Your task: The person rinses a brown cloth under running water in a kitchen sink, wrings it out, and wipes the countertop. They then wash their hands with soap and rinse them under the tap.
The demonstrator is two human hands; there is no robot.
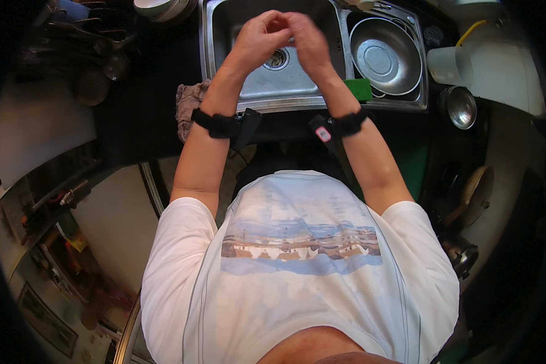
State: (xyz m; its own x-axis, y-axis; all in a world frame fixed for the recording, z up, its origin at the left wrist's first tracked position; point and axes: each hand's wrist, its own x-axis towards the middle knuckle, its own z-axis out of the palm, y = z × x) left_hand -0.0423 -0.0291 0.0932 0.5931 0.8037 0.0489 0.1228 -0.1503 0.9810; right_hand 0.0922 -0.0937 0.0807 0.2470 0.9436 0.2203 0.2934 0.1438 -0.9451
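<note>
Above the basin of a stainless steel sink [295, 86], my left hand [264, 38] and my right hand [308, 43] meet at the fingertips, with the fingers curled. Whether anything small is between the fingers is hidden, and the right hand is slightly blurred. Between and beneath the hands shows the sink drain [276, 59]. A green sponge [358, 89] lies on the sink's edge beside my right wrist. By my left forearm a brownish cloth [192, 102] hangs over the counter edge. Both wrists wear black straps with small devices.
A metal colander [384, 54] sits in the smaller right basin. Right of it stand a translucent plastic jug [448, 66] and metal bowls [462, 108]. White bowls [161, 8] are stacked at the upper left, near ladles [116, 66] and a dark rack.
</note>
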